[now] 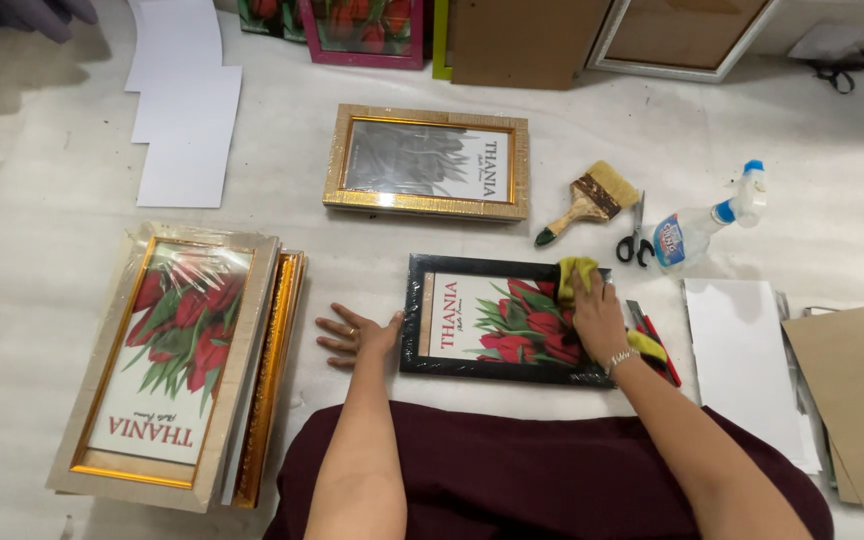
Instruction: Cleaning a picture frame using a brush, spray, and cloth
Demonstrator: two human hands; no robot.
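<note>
A black picture frame (452, 362) with a print of red tulips lies on the white surface in front of me. My right hand (597, 315) presses a yellow cloth (574, 272) onto the frame's right part. My left hand (357, 335) lies flat on the surface, fingers spread, its thumb side against the frame's left edge. A ring shows on the left hand and a bracelet on the right wrist.
A gold frame (427, 205) lies farther back. A stack of pale and gold frames (112, 330) sits at left. A paintbrush (589, 203), scissors (635, 240) and a spray bottle (709, 220) lie at right. White sheets (742, 355) and brown boards (857, 400) lie at far right; more white sheets (187, 130) at back left.
</note>
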